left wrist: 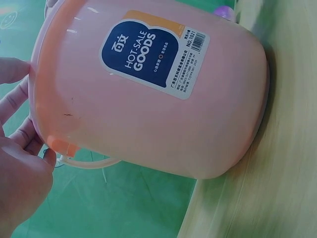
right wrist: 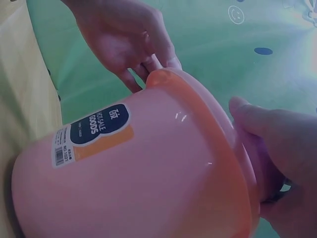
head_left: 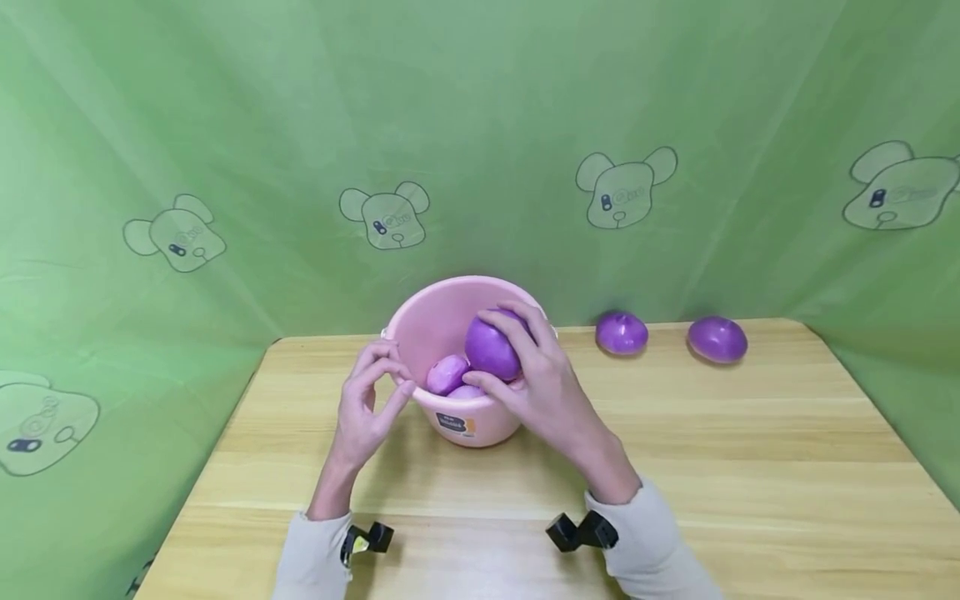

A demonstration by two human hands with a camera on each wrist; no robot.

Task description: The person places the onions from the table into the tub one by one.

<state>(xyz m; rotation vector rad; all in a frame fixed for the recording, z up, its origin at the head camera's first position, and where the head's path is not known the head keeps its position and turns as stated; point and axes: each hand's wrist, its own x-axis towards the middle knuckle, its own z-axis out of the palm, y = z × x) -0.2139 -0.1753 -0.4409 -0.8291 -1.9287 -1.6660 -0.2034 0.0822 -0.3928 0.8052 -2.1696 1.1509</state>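
Note:
A pink plastic bucket (head_left: 495,427) stands upright on the table with a label on its front. At its left rim, my left hand (head_left: 367,408) pinches the edge between thumb and fingers. My right hand (head_left: 551,392) grips a purple onion (head_left: 491,343) at the bucket's mouth, over the right side of the rim. Inside lie a paler purple onion (head_left: 447,375) and another purple thing, partly hidden by the front wall. In the left wrist view the bucket's label (left wrist: 148,54) faces the camera. The right wrist view shows the held onion (right wrist: 267,166) mostly covered by the hand.
Two more purple onions, one nearer the bucket (head_left: 622,333) and one farther right (head_left: 717,339), lie near the back edge of the wooden table (head_left: 712,467). A green curtain (head_left: 495,100) with bear-head drawings hangs behind and along both sides.

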